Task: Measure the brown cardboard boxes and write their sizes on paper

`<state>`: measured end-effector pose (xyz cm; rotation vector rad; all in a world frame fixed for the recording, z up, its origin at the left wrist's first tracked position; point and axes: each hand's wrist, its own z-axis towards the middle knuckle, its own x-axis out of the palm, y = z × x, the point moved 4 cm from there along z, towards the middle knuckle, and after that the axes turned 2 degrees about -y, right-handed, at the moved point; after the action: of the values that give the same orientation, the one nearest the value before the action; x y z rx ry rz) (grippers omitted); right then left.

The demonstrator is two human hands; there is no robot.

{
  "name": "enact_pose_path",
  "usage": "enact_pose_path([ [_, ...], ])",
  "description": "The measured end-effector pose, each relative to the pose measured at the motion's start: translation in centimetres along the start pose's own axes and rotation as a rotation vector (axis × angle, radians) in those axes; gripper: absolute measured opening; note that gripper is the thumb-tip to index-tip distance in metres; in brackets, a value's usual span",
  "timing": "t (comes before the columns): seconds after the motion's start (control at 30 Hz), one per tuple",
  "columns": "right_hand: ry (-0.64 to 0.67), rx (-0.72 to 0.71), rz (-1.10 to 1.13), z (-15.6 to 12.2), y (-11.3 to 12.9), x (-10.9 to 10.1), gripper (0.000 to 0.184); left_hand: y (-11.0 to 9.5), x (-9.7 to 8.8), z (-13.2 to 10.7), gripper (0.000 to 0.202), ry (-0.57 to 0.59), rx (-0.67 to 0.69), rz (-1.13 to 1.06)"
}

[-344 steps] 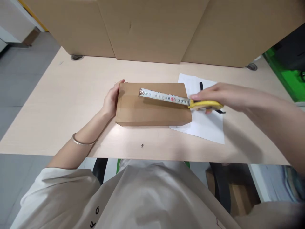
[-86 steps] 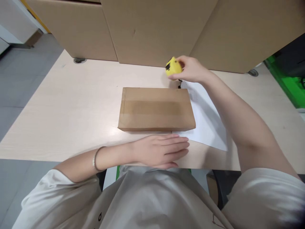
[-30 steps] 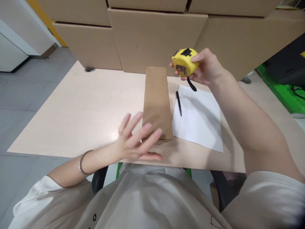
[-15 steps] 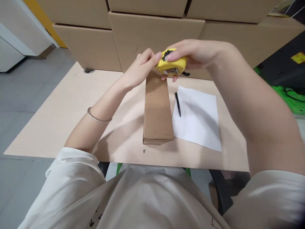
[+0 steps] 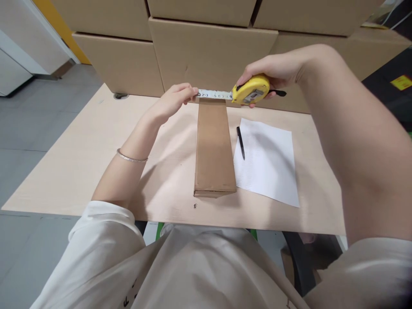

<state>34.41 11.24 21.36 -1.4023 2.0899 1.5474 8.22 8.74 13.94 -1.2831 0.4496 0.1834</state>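
My right hand [image 5: 262, 77] is closed around a yellow tape measure [image 5: 252, 89] with a black strap, at the far right corner of a long narrow cardboard box [image 5: 215, 146]. A short length of white blade [image 5: 214, 94] with printed numbers runs from the case across the far end of the box. My left hand [image 5: 178, 99] pinches the blade's free end at the far left corner. The box lies flat on the table, its long side pointing away from me.
Right of the box, a black pen [image 5: 240, 143] lies on the left edge of a white paper sheet [image 5: 268, 161]. Large cardboard boxes [image 5: 212, 56] stand stacked along the back of the light wooden table [image 5: 80, 159].
My hands have moved apart, and white blade now shows between them. The tape measure has shifted right and my left hand left. The box and paper stay in place.
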Motion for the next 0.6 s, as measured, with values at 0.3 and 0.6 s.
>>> enact_pose_path([
  [0.3, -0.090, 0.097, 0.074, 0.0, 0.5, 2.0, 0.038, 2.1, 1.8, 0.5, 0.016, 0.046, -0.110, -0.187],
  [0.6, -0.045, 0.050, 0.114, 2.3, 0.9, 2.0, 0.028, 2.0, 3.6, 0.3, 0.016, 0.097, -0.179, -0.427],
])
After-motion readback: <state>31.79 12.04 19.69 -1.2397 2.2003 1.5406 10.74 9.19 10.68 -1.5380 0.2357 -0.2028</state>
